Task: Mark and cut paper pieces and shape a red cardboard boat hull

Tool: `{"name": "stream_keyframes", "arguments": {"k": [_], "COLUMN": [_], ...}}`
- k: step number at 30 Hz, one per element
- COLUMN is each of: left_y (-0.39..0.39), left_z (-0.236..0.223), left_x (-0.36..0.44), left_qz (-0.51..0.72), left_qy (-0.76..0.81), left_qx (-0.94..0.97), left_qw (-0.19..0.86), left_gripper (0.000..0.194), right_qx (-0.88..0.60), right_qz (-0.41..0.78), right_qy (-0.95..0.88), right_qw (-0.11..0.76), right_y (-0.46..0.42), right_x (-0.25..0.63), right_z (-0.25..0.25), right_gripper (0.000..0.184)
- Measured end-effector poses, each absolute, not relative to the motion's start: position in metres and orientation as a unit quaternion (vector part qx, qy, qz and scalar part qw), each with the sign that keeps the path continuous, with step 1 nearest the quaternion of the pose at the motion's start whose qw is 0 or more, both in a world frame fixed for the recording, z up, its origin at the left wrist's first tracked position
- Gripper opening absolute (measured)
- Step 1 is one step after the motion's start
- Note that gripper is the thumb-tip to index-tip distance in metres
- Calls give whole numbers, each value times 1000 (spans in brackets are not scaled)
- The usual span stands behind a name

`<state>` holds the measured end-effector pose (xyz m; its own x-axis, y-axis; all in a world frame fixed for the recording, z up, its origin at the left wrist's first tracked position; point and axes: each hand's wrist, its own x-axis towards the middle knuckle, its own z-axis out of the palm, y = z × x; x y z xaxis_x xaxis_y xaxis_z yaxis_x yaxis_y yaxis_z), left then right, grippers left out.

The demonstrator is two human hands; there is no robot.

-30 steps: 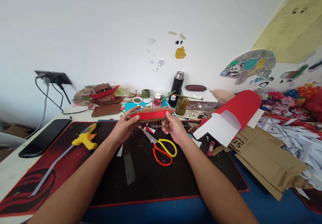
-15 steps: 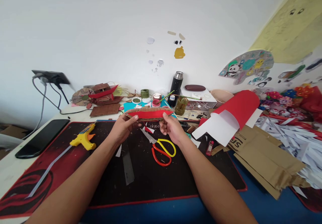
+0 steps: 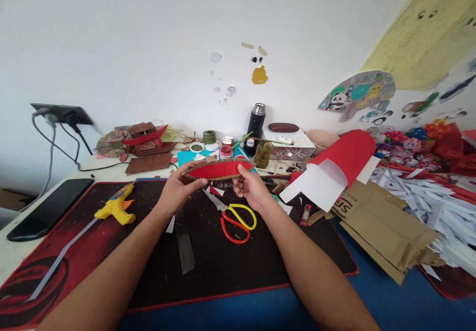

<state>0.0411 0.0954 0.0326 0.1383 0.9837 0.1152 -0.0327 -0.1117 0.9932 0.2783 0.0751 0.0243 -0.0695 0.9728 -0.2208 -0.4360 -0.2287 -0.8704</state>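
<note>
Between my two hands, above the mat, is a small cardboard boat hull (image 3: 219, 170) lined with red paper, its hollow side tilted toward me. My left hand (image 3: 182, 185) grips the left end, thumb along the near edge and fingers behind. At the other end my right hand (image 3: 253, 186) pinches the hull, thumb on the red inside and fingers curled underneath. Just below lie scissors (image 3: 234, 217) with one red and one yellow handle. A clear ruler-like strip (image 3: 185, 244) rests on the mat under my left wrist.
A yellow glue gun (image 3: 118, 204) and a black phone (image 3: 50, 209) lie at the left. Behind the hands stand paint pots (image 3: 226, 151) and a black thermos (image 3: 256, 123). Rolled red paper (image 3: 344, 155), cardboard (image 3: 386, 232) and white paper strips (image 3: 427, 197) fill the right.
The hull has tipped so more of its red inside faces me. My left hand has shifted, its thumb now lower along the near edge. The view has swung slightly right.
</note>
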Motion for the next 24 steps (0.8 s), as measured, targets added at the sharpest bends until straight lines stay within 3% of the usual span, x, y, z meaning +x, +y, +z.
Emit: {"name": "stream_keyframes", "arguments": {"k": [6, 16, 24], "left_y": [90, 89, 96], "left_z": [38, 35, 26], "left_x": [44, 47, 44], "left_qz": [488, 509, 503], "left_qy": [430, 397, 426], "left_qx": [626, 651, 584], "left_qw": [431, 400, 474], "left_gripper": [73, 61, 73], "right_qx": [-422, -415, -419], "right_qz": [676, 693, 680], "right_qy": [-278, -262, -275], "right_qw": [536, 529, 535], "right_y": [78, 80, 81], "right_x": [278, 279, 279], "right_z": [21, 18, 19], "right_gripper": [60, 57, 59]}}
